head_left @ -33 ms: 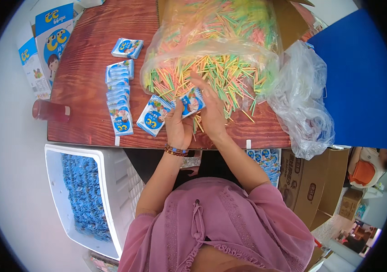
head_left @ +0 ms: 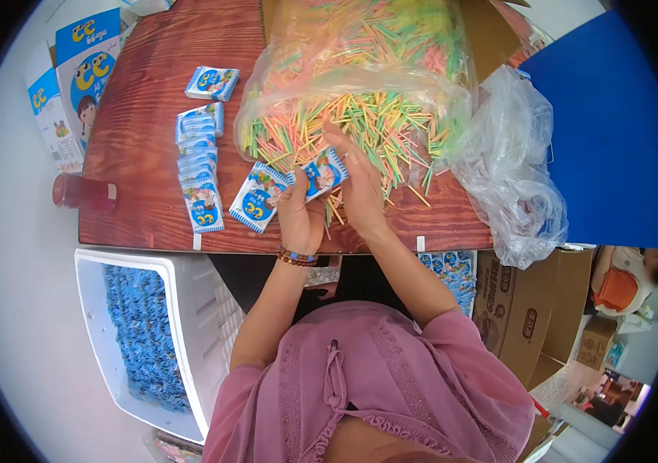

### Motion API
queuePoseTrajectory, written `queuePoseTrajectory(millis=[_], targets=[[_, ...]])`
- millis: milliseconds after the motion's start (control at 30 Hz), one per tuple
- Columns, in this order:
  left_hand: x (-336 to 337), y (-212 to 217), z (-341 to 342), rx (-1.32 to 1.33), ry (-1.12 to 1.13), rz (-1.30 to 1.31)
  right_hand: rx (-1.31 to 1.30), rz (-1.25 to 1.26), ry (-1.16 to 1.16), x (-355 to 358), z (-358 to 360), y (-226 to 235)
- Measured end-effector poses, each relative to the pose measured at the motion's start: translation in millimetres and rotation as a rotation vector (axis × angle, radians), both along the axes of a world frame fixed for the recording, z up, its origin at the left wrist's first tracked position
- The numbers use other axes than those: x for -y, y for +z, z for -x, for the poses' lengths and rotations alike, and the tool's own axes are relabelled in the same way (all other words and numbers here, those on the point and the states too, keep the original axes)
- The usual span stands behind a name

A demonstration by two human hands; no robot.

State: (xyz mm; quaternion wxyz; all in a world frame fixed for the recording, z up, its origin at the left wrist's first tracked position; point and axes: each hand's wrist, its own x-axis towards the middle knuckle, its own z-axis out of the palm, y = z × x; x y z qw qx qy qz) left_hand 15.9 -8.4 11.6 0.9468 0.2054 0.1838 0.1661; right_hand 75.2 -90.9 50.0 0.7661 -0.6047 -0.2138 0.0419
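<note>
Bag [head_left: 286, 94] holds pastel sticks [head_left: 391, 116], tub [head_left: 194, 309] blue packets [head_left: 142, 332].

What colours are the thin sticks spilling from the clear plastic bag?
The thin sticks are mainly pink, yellow and green; head view.

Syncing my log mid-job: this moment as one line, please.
left hand: grip on packet | right hand: beside packet, contact unclear | packet row: on table | sticks: in bag, some outside

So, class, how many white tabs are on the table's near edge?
2: one tab left of the left hand, another tab right of the right hand. More may be hidden.
</note>
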Motion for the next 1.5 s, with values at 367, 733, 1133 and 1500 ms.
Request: queuePoseTrajectory(millis=[367,733,1133,1500], targets=[[0,-4,26,-0.061,-0.034,0.028,0.245,1.165,-0.082,113,-121,-27],[-3,-6,30,-0.045,-0.014,0.042,0.283,1.178,0.021,113,-141,-27],[-2,-6,25,0.032,-0.012,0.090,-0.347,0.165,0.029,66,-49,23],[-6,-1,27,0.059,-0.031,0.095,0.360,0.296,0.073,29,-6,15]])
